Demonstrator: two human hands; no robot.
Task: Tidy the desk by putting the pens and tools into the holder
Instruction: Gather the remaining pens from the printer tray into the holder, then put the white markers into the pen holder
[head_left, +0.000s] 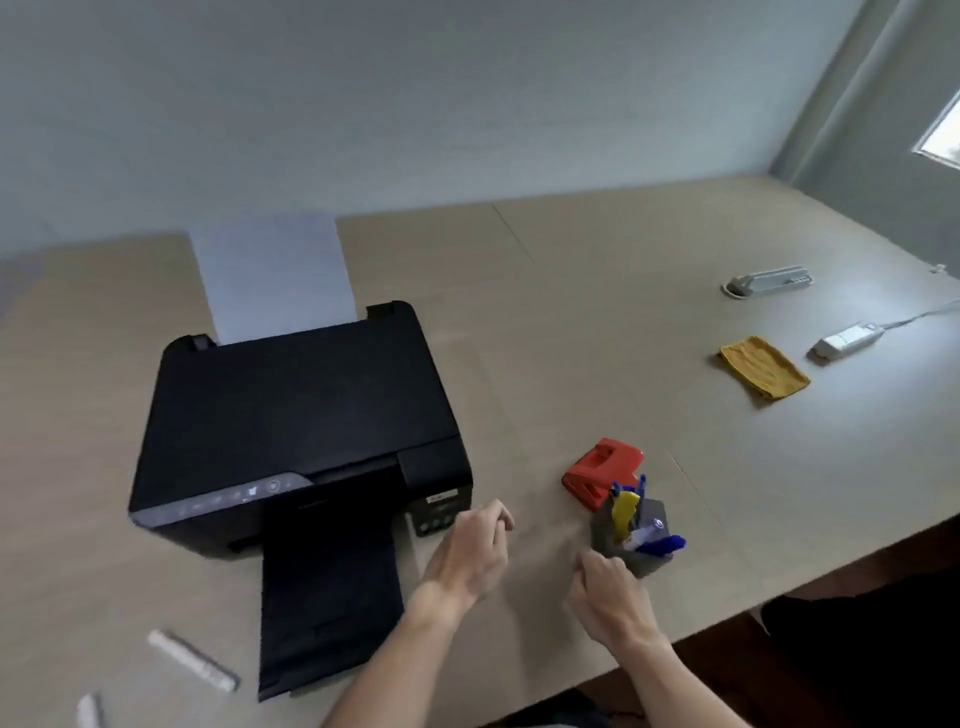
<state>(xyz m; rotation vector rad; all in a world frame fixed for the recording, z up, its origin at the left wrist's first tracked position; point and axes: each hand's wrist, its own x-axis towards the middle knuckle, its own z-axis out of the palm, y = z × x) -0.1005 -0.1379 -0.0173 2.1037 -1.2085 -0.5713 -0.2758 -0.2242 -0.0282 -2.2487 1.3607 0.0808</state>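
A grey holder (649, 558) stands near the desk's front edge, with several blue pens (660, 544) and a yellow tool (625, 512) sticking out of it. My right hand (610, 597) hovers just left of the holder, fingers curled, with nothing visible in it. Further left, beside the printer, my left hand (470, 556) is loosely curled and holds nothing that I can see. A white marker-like stick (191, 659) lies at the front left of the desk. Another pale object (89, 711) lies at the bottom left corner, blurred.
A black printer (291, 426) with white paper (272, 275) and an extended tray fills the left-centre. A red hole punch (602, 470) sits behind the holder. A yellow cloth (762, 368), a white stapler-like device (769, 280) and a white power strip (847, 340) lie far right.
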